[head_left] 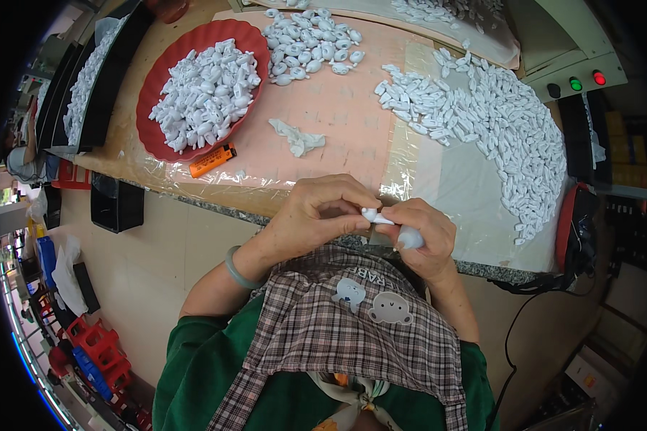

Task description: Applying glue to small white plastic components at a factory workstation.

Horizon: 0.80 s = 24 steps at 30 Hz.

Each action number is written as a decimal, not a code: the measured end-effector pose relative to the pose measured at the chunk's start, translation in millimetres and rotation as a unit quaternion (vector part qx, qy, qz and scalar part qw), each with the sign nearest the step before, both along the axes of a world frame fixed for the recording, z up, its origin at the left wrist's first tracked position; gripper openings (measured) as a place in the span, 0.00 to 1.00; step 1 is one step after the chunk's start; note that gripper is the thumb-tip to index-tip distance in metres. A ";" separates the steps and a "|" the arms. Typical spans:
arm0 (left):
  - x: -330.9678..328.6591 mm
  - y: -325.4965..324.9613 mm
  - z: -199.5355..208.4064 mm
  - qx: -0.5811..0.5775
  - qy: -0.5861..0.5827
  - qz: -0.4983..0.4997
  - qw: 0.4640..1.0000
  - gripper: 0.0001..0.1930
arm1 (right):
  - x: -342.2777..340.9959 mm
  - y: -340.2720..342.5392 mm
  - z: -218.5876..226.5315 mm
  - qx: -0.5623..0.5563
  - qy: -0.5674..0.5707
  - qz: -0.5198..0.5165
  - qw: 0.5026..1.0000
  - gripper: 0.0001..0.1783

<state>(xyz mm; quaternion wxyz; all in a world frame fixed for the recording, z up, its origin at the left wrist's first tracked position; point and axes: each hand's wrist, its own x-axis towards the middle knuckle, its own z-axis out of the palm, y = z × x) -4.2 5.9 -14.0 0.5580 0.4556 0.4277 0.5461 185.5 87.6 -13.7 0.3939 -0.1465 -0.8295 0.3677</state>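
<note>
My left hand pinches a small white plastic part between thumb and fingertips, just in front of the table edge. The right hand's thumb and finger meet the same part from the other side. Tucked in the palm of my right hand is a small whitish squeeze bottle, its narrow tip toward me. Where the part's two ends join is too small to make out. Beyond my hands a crumpled white cloth lies on the pink mat.
A red scalloped bowl heaped with white parts stands at the left, an orange cylinder beside it. More rounded white parts lie behind. Slim white pieces spread across the right. A machine with lit buttons stands at back right.
</note>
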 end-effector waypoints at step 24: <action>-100.2 40.6 47.5 0.208 0.640 0.303 0.675 0.15 | 10.6 4.5 -9.8 -0.074 -0.047 -0.054 0.995 0.14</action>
